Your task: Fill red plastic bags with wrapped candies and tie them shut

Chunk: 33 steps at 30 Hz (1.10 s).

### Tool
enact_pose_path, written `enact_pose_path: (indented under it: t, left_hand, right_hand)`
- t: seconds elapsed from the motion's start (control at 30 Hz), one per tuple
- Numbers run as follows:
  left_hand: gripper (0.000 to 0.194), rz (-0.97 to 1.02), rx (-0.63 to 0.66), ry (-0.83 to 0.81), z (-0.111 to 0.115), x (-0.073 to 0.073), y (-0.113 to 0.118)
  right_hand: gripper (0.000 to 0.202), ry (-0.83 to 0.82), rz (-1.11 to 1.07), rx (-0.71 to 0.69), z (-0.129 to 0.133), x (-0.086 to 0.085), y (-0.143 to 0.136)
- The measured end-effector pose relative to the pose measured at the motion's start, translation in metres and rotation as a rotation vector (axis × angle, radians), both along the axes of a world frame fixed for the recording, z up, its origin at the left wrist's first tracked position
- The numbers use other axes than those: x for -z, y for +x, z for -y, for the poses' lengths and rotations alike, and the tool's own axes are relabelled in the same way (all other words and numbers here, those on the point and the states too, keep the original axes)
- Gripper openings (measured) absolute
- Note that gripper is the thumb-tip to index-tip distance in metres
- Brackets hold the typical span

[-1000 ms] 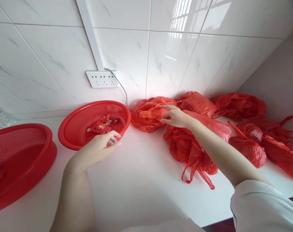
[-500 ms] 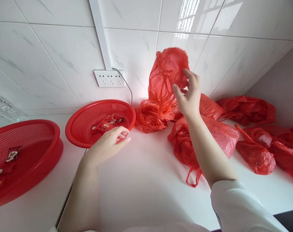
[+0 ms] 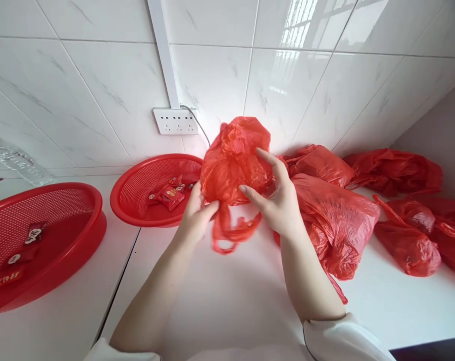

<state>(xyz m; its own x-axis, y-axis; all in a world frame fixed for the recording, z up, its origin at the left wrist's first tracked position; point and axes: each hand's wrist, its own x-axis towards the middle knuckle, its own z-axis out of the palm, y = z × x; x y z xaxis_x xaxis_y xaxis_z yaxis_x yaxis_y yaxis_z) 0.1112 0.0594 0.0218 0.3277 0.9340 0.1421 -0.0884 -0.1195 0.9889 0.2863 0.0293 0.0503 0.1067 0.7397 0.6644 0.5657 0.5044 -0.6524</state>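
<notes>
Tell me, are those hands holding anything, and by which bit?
Yes, a bag: the left hand has its lower left side, near the handles, and the right hand its right side.

No lettering can be read for certain. Blurred white characters stand on a small dark-red rectangular packet point(image 3: 34, 234) inside the large red perforated plastic basket point(image 3: 94, 243); gold ones stand on a small flat orange-red packet point(image 3: 10, 277) there. Gold and white marks on the shiny red packets point(image 3: 171, 195) in the smaller red perforated plastic basket point(image 3: 128, 193) are too small to tell
</notes>
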Motion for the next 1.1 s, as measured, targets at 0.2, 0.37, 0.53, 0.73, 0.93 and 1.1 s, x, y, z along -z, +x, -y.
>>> enact_pose_path:
  t: [0.2, 0.37, 0.53, 0.73, 0.93, 1.1]
  left_hand:
    - [0.072, -0.046, -0.229, -0.062, -0.015, -0.011, -0.030]
    - [0.059, -0.336, -0.387, -0.008, -0.011, -0.030, -0.048]
    - [0.051, -0.752, -0.358, 0.085, -0.003, -0.042, -0.056]
    - [0.019, -0.812, -0.152, 0.733, 0.036, -0.041, -0.026]
    - [0.025, -0.915, 0.248, 0.720, 0.054, -0.002, 0.024]
    - [0.035, -0.958, 0.199, 0.652, 0.028, 0.023, 0.033]
  right_hand:
    - [0.052, -0.099, -0.104, 0.001, 0.001, 0.009, 0.024]
    - [0.027, -0.322, -0.053, 0.048, 0.009, 0.006, 0.048]
    - [0.021, -0.388, -0.053, 0.025, 0.012, 0.003, 0.058]
    - [0.022, -0.508, -0.121, -0.049, 0.006, 0.008, 0.037]
    - [0.022, -0.537, -0.160, -0.258, 0.003, 0.007, 0.026]
    - [0.033, -0.572, -0.115, -0.451, 0.008, 0.006, 0.034]
